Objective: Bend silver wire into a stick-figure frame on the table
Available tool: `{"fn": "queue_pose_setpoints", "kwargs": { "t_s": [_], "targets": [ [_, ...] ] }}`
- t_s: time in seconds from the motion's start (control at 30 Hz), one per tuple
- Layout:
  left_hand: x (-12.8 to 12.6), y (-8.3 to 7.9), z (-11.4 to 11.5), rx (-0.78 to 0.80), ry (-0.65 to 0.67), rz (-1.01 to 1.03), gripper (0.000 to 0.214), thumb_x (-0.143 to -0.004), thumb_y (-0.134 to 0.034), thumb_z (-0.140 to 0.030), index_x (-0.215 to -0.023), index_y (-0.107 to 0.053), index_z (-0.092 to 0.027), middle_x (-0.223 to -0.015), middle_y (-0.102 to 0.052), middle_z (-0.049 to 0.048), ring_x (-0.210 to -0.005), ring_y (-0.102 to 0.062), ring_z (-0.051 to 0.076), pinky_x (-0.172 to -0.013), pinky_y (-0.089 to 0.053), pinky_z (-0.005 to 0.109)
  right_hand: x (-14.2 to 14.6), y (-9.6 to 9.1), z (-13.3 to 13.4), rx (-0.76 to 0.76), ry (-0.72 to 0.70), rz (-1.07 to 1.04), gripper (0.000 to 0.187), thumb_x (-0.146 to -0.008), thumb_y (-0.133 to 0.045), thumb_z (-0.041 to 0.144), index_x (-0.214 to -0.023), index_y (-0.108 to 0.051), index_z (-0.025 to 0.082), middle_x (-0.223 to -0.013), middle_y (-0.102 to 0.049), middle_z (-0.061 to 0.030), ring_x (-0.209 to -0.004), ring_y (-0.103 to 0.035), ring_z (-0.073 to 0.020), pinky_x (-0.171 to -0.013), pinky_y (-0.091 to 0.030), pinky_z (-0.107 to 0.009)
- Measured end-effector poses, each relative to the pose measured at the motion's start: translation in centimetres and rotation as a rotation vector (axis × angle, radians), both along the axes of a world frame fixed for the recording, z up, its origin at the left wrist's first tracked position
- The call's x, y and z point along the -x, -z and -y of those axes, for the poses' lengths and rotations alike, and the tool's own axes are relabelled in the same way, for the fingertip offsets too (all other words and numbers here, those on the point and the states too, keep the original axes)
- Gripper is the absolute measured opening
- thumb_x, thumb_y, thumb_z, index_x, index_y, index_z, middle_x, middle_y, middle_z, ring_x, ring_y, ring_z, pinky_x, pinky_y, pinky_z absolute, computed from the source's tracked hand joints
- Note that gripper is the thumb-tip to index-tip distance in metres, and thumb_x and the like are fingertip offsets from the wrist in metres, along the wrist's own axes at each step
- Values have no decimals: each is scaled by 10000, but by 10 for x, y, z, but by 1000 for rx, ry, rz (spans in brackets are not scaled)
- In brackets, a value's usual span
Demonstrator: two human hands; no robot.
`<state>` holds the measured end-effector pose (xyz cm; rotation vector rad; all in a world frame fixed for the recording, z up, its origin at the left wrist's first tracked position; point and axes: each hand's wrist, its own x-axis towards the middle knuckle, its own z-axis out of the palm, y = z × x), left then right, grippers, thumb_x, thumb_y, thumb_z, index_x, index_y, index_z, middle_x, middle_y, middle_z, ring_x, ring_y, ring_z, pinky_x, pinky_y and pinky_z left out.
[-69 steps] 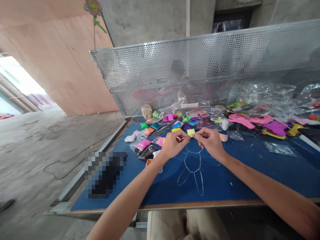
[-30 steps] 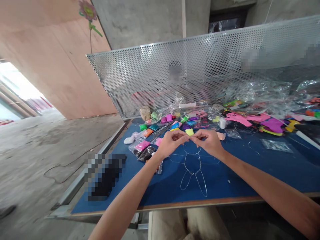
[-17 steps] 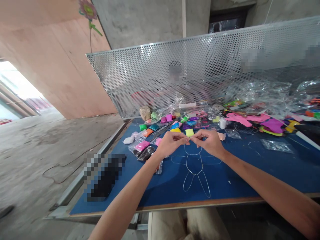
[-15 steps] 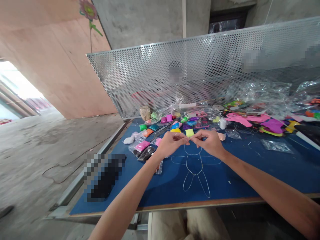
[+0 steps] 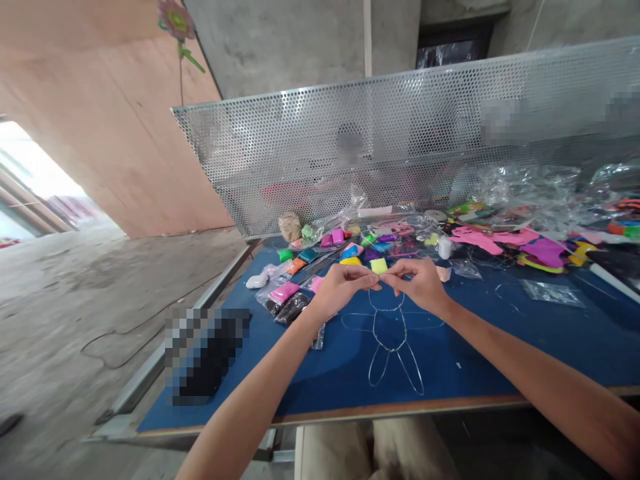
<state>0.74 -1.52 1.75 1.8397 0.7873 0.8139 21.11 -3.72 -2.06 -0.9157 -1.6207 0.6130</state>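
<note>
A thin silvery wire figure (image 5: 391, 349) hangs or lies over the blue tabletop, with a twisted middle loop, two long side loops and two narrow loops toward me. My left hand (image 5: 345, 283) pinches its far end between thumb and forefinger. Close beside it, my right hand (image 5: 416, 283) pinches the same end, the fingertips of both hands almost meeting. The bit of wire between the fingertips is mostly hidden. Just beyond them sits a light yellow packet (image 5: 379, 265).
Colourful clay-like packets, among them a pink packet (image 5: 283, 292), crowd the blue table (image 5: 470, 370). Pink cut-out shapes (image 5: 480, 239) and clear plastic bags (image 5: 530, 190) lie at the right. A perforated metal panel (image 5: 320, 147) stands behind. A blurred dark object (image 5: 213, 360) rests at the left edge.
Both hands keep their pinch in nearly the same place. The wire figure's near loops have swung slightly to the right.
</note>
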Motion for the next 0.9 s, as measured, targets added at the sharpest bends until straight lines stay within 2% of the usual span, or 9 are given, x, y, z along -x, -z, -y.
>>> {"fn": "queue_pose_setpoints", "kwargs": {
  "t_s": [0.17, 0.23, 0.3, 0.4, 0.5, 0.6, 0.77, 0.9],
  "targets": [
    [2, 3, -6, 79, 13, -1, 344, -853, -652, -463, -980, -750, -158, -951, -749, 100, -734, -633, 153, -709, -509, 285, 1, 6, -9, 119, -80, -115, 228, -818, -703, 411, -796, -720, 185, -583, -619, 10, -490, -546, -116, -483, -434, -252],
    [5, 4, -10, 69, -2, -22, 385, -862, -625, -504, -1013, -738, -169, -989, -741, 99, -735, -630, 152, -679, -502, 276, 1, 8, -13, 135, -68, -157, 235, -824, -694, 416, -798, -708, 183, -539, -572, 25, -478, -509, -107, -473, -408, -247],
    [8, 5, -15, 29, -27, -17, 411, -882, -583, -531, -1023, -732, -175, -998, -735, 95, -752, -631, 155, -671, -497, 270, -2, 10, -16, 129, -26, -210, 237, -820, -701, 412, -790, -700, 177, -524, -555, 28, -462, -476, -98, -451, -379, -242],
    [12, 7, -22, -86, -72, 19, 416, -911, -538, -525, -984, -742, -170, -979, -734, 90, -837, -638, 173, -741, -499, 280, -7, 9, -19, 133, 4, -293, 244, -825, -699, 417, -808, -697, 174, -523, -550, 31, -427, -421, -82, -397, -319, -231],
    [15, 9, -26, -130, -88, -5, 389, -896, -569, -515, -940, -752, -174, -842, -722, 61, -790, -634, 165, -722, -500, 272, -11, 8, -20, 170, -24, -328, 262, -825, -697, 437, -821, -686, 176, -530, -554, 37, -379, -402, -69, -346, -286, -223],
    [14, 12, -26, -36, -46, 28, 379, -876, -608, -507, -951, -746, -162, -798, -708, 49, -728, -640, 148, -698, -524, 268, -11, 8, -19, 224, -48, -302, 295, -828, -690, 468, -845, -675, 173, -581, -617, 18, -333, -439, -69, -301, -284, -218],
    [10, 20, -25, 175, 27, 160, 376, -858, -664, -453, -1037, -736, -129, -1052, -727, 110, -1007, -682, 215, -978, -521, 366, -8, 9, -14, 245, -46, -253, 329, -839, -673, 492, -891, -666, 168, -664, -704, -25, -304, -477, -76, -279, -329, -212],
    [8, 25, -26, 265, -21, 218, 411, -851, -685, -446, -1095, -728, -118, -1069, -733, 138, -979, -704, 221, -981, -531, 375, -7, 9, -14, 228, -32, -253, 350, -843, -661, 508, -905, -668, 163, -720, -735, -54, -319, -505, -83, -302, -387, -220]
  ]
}}
